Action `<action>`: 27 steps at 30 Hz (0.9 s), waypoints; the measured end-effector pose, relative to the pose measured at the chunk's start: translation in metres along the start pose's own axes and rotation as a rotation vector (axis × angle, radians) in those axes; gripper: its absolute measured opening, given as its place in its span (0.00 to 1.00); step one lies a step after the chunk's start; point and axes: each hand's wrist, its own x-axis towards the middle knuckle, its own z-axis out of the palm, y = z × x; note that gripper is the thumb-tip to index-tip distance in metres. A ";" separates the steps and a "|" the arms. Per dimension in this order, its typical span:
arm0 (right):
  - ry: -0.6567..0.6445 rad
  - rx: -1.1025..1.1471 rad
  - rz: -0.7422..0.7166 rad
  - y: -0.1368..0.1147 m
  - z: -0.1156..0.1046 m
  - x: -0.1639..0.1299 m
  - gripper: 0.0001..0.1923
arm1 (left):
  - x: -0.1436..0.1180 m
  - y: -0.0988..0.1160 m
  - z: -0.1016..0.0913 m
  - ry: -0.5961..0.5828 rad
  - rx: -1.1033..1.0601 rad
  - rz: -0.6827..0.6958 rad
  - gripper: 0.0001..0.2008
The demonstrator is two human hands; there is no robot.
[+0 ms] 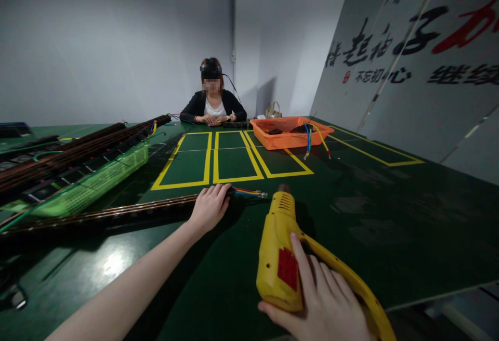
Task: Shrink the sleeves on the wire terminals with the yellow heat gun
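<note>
My right hand (pixel 323 299) is wrapped round the handle of a yellow heat gun (pixel 277 247) with a red label; its metal nozzle points away from me. My left hand (pixel 210 207) grips the end of a long dark strip (pixel 128 215) with copper-coloured edges, which lies across the table from the left. Red, yellow and blue wires (pixel 249 192) with metal lugs stick out past my left fingers. The lugs are close to the left of the heat gun's nozzle, apart from it.
A light-green basket (pixel 93 182) with dark strips stands at left. Farther back, an orange basket (pixel 280 142) holds dark parts, with wires hanging over its side. Yellow tape rectangles (pixel 183 186) mark the green table. Across it sits a person (pixel 213 103), hands on the tabletop.
</note>
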 end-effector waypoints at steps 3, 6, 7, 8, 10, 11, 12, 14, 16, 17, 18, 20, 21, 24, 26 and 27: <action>0.016 -0.003 -0.011 -0.014 -0.001 0.004 0.51 | 0.000 0.000 0.000 -0.012 0.017 -0.007 0.19; 0.053 0.016 -0.037 -0.025 -0.003 0.009 0.51 | 0.000 0.001 0.001 -0.016 0.029 -0.011 0.19; 0.064 0.028 -0.047 -0.029 -0.004 0.011 0.51 | 0.000 0.001 0.001 -0.015 0.033 -0.012 0.19; 0.069 0.044 -0.056 -0.033 -0.005 0.012 0.51 | 0.000 0.001 0.001 -0.013 0.038 -0.014 0.19; 0.078 0.090 -0.072 -0.041 -0.006 0.016 0.52 | 0.000 0.001 0.002 -0.007 0.046 -0.015 0.19; 0.088 0.116 -0.075 -0.045 -0.007 0.017 0.52 | 0.000 0.002 0.002 -0.004 0.048 -0.015 0.19; 0.100 0.140 -0.073 -0.050 -0.007 0.019 0.52 | 0.000 0.002 0.002 -0.002 0.048 -0.013 0.19; 0.139 0.167 -0.051 -0.059 -0.006 0.021 0.51 | 0.000 0.002 0.002 -0.002 0.045 -0.006 0.19; 0.165 0.178 -0.027 -0.067 -0.005 0.023 0.49 | 0.000 0.001 0.002 -0.009 0.043 -0.002 0.20; 0.165 0.183 -0.021 -0.070 -0.004 0.023 0.48 | 0.000 0.000 0.002 -0.014 0.044 0.000 0.20; 0.161 0.190 -0.019 -0.073 -0.004 0.023 0.48 | 0.000 -0.001 0.002 -0.018 0.046 0.003 0.21; 0.156 0.196 -0.021 -0.076 -0.004 0.023 0.48 | -0.001 -0.002 0.002 -0.021 0.051 0.006 0.23; 0.156 0.199 -0.020 -0.076 -0.004 0.023 0.48 | -0.001 -0.002 0.002 -0.022 0.052 0.007 0.23; 0.171 0.214 -0.007 -0.072 -0.006 0.024 0.48 | -0.001 -0.002 -0.001 -0.037 0.043 0.012 0.23; 0.188 0.232 -0.030 -0.066 -0.008 0.025 0.46 | -0.002 -0.001 -0.004 -0.048 0.036 0.015 0.22; 0.185 0.236 -0.054 -0.062 -0.008 0.024 0.45 | -0.002 -0.001 -0.004 -0.052 0.033 0.014 0.22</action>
